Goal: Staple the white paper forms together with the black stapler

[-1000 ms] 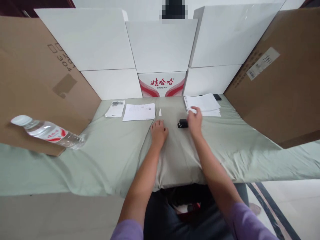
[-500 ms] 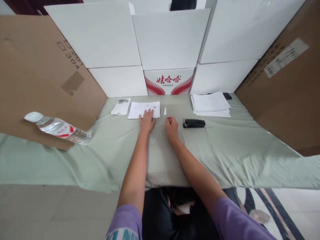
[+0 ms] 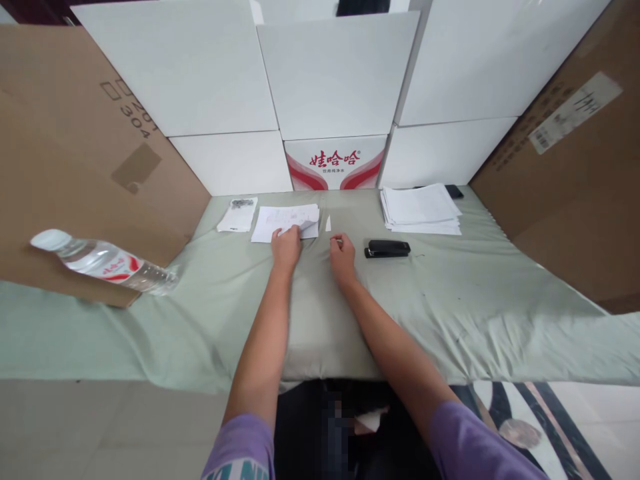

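Observation:
My left hand (image 3: 287,249) is closed at the near edge of a printed sheet of paper (image 3: 280,216), its fingers pinching the near right part, where a corner curls up. Another white sheet shows beneath that corner. My right hand (image 3: 343,259) rests on the cloth, fingers curled together; a small thing may be between them, but I cannot make it out. Just beyond it lies a small white paper scrap (image 3: 329,224). To its right sits a black stapler (image 3: 387,249), apart from the hand.
A paper piece with dark marks (image 3: 238,215) lies at left, a white paper stack (image 3: 421,209) at back right with a dark flat object (image 3: 454,192) behind it. A water bottle (image 3: 107,262) appears tilted at left. White boxes (image 3: 336,163) and brown cardboard (image 3: 565,200) wall the green cloth (image 3: 450,300).
My left hand has gone from lying spread on the sheet to pinching its near edge, and a corner now curls up. My right hand stays curled in place. The view has shifted slightly.

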A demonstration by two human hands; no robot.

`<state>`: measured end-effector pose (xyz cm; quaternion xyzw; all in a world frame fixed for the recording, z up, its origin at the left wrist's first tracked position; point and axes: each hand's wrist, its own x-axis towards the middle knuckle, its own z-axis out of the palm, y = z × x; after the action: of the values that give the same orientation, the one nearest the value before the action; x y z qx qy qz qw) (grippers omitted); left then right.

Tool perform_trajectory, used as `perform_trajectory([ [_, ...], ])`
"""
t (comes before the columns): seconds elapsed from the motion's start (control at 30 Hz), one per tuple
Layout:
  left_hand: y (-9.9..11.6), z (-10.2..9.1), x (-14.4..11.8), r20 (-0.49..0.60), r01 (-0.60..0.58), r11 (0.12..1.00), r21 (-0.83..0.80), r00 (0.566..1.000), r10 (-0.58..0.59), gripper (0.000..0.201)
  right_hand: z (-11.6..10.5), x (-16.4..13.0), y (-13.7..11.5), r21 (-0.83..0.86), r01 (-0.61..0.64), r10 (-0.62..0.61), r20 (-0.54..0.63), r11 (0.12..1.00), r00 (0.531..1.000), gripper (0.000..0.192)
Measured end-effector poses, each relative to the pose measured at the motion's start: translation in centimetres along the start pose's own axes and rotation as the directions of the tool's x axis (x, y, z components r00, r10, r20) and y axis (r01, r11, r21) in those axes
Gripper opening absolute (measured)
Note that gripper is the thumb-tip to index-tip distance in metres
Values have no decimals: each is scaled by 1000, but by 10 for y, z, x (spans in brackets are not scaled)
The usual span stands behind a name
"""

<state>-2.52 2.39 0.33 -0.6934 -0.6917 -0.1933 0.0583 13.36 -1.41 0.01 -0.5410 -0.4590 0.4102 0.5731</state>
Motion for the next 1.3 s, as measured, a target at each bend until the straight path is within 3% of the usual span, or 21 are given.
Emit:
perform_trajectory([
  [0.2,-5,-7,-2,-158,-4,999,-41,988,-2,39,-3,7,-1,77,-51,48,36,996,998,12],
  [0.3,-2,-11,-8,-211,-183,980,-77,964,163,36,-7,14,-3,160,-196,171,162,967,972,19],
  [0.43,11,-13,-19,-174,-480,866,-142,873,456,30,-17,24,-9,265,-393,293,347,880,891,30],
  [0.53,19,-14,-25,-123,-553,810,-196,833,539,27,-21,28,-10,235,-454,345,389,859,854,17],
  [0.6,19,-16,-26,-105,-543,801,-251,838,535,25,-22,29,-8,194,-453,355,391,870,849,19],
  [0.67,13,-16,-24,-141,-463,835,-298,886,441,23,-20,29,-5,177,-401,315,375,899,872,28],
  [0.73,2,-13,-19,-239,-283,897,-338,948,209,26,-19,28,-2,175,-323,246,357,930,901,33],
  [0.77,-6,-11,-16,-291,-165,911,-377,955,52,32,-19,28,0,171,-291,217,356,941,909,33],
  [0.83,-22,-3,-8,-328,73,852,-519,903,-277,47,-18,28,2,162,-242,169,366,957,915,30],
  [0.9,-37,4,0,-233,232,677,-699,820,-522,45,-19,28,4,154,-203,135,364,967,921,24],
  [0.93,-44,7,3,-174,263,587,-766,793,-584,38,-19,28,4,150,-182,119,355,972,927,21],
  [1.0,-52,10,8,-115,244,471,-848,782,-612,28,-20,28,5,142,-139,85,334,980,939,17],
  [1.1,-53,8,9,-152,123,435,-892,825,-545,23,-23,29,6,153,-74,21,322,985,946,24],
  [1.2,-47,1,7,-155,81,459,-885,877,-454,27,-25,29,6,155,-43,-5,298,987,954,31],
  [1.3,-42,-5,2,-125,142,587,-797,912,-390,40,-26,29,3,141,-7,-10,120,990,993,32],
])
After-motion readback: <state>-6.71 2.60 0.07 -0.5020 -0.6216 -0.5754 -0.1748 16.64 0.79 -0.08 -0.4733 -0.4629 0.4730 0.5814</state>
